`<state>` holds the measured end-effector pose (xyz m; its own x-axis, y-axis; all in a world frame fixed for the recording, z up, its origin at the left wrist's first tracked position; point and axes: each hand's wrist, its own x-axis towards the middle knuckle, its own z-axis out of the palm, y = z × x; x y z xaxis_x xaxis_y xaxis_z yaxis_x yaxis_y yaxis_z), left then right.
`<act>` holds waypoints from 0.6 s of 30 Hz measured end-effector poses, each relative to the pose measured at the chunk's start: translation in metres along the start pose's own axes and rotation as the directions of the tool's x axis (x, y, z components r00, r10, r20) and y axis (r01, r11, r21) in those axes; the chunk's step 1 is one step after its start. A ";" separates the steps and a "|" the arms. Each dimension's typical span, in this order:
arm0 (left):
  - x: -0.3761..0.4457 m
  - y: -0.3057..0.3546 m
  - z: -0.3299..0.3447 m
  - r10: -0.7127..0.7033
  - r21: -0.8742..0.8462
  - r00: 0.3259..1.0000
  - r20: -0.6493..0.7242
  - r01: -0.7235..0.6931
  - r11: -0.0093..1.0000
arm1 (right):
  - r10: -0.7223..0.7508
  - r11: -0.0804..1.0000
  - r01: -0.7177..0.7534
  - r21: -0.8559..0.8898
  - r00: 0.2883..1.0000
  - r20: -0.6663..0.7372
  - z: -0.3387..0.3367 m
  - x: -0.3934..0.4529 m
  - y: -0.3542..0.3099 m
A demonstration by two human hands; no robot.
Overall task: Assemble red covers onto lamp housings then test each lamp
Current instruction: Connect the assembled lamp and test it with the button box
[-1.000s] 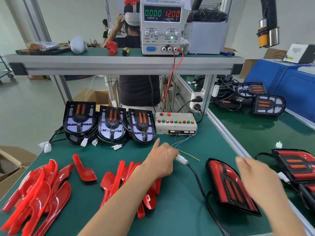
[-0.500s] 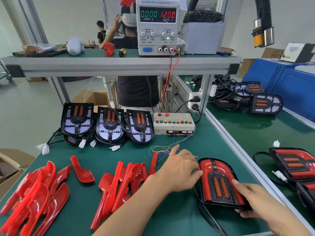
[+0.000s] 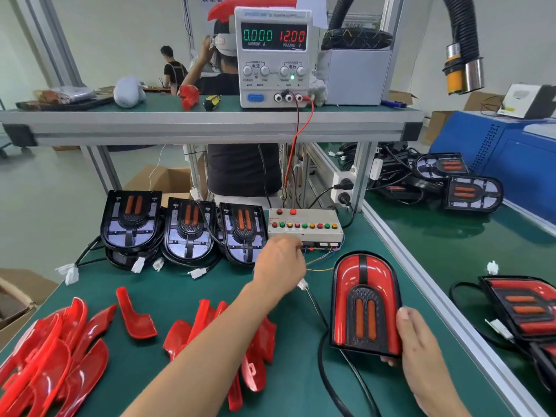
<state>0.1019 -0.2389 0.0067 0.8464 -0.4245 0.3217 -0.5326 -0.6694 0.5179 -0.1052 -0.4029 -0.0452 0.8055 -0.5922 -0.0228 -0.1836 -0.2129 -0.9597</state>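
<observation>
One lamp (image 3: 365, 299) wears its covers, gripped by the right hand (image 3: 421, 350); left hand (image 3: 279, 266) pinches its plug (image 3: 301, 285) near the test box (image 3: 305, 225); three housings (image 3: 188, 230) wait bare.

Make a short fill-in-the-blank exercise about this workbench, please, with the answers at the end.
1. The power supply shows a voltage of ____.
2. The right hand holds the assembled lamp at its ____ end.
3. Behind the left hand, ____ uncovered housings stand in a row.
4. The loose covers are ____ in colour.

Answers: 12.00; near; three; red
</observation>
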 end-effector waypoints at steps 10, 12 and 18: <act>0.056 -0.017 0.020 -0.135 0.309 0.961 0.240 0.056 0.949 | -0.075 0.996 0.074 -0.044 0.997 -0.022 0.008 0.010 0.014; 0.058 -0.017 0.024 -0.172 0.309 0.950 0.259 0.087 0.947 | -0.081 0.996 0.079 -0.045 0.996 -0.040 0.009 0.012 0.015; 0.062 -0.017 0.032 -0.225 0.275 0.947 0.230 0.159 0.948 | -0.090 0.995 0.086 -0.050 0.993 -0.080 0.010 0.016 0.020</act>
<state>0.1634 -0.2735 -0.0069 0.9202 -0.3914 0.0059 -0.3720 -0.8698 0.3242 -0.0901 -0.4093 -0.0669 0.7711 -0.6308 0.0865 -0.1414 -0.3021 -0.9427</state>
